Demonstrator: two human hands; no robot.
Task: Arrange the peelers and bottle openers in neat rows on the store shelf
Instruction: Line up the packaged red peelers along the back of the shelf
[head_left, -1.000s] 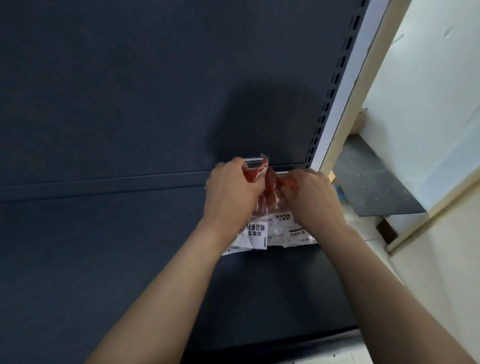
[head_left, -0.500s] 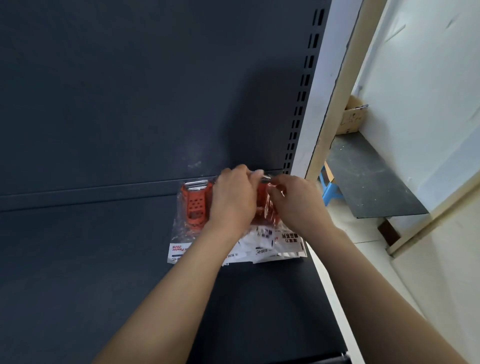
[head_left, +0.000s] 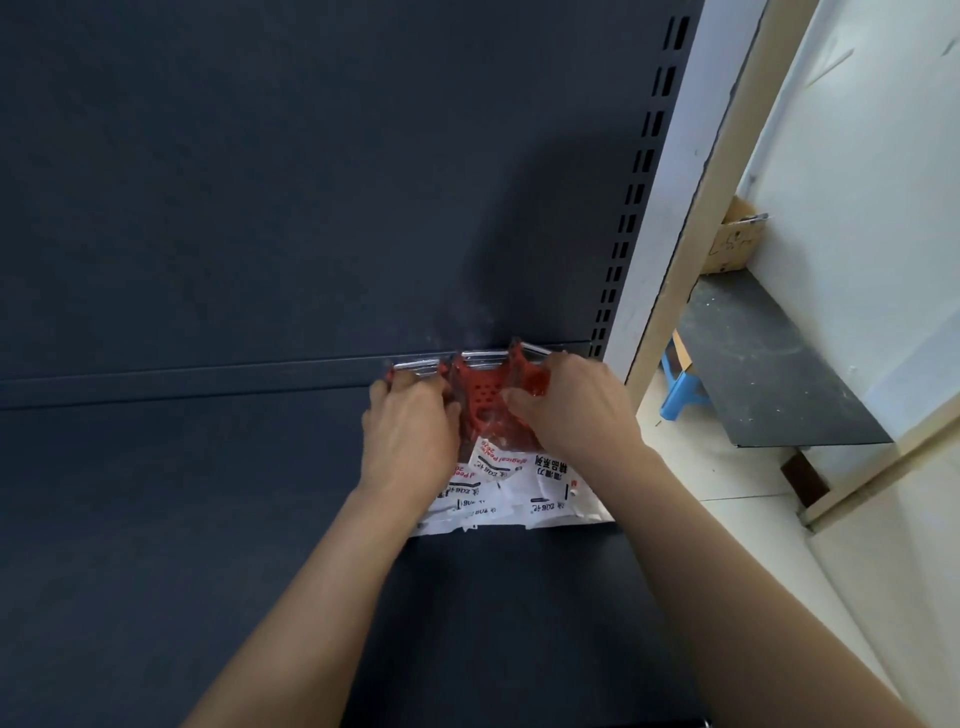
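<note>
Several red peelers (head_left: 485, 402) in clear bags with white printed cards lie overlapped on the dark shelf (head_left: 208, 519), their metal blades against the back panel near the right upright. My left hand (head_left: 410, 431) lies over the left packets with its fingers curled onto them. On the right packets my right hand (head_left: 566, 410) grips the bagged peeler top with curled fingers. The middle peeler shows between the two hands. No bottle openers are in view.
The dark back panel (head_left: 311, 182) rises behind the shelf. A slotted upright (head_left: 631, 208) and a white post (head_left: 670, 234) bound the right side. Beyond are a cardboard box (head_left: 732, 239), a dark board (head_left: 769, 374) and a blue stool (head_left: 680, 384) on the floor.
The packets have been drawn together into a tighter bunch toward the right upright; the leftmost packet, spread out half a second ago, now sits under my left hand.
</note>
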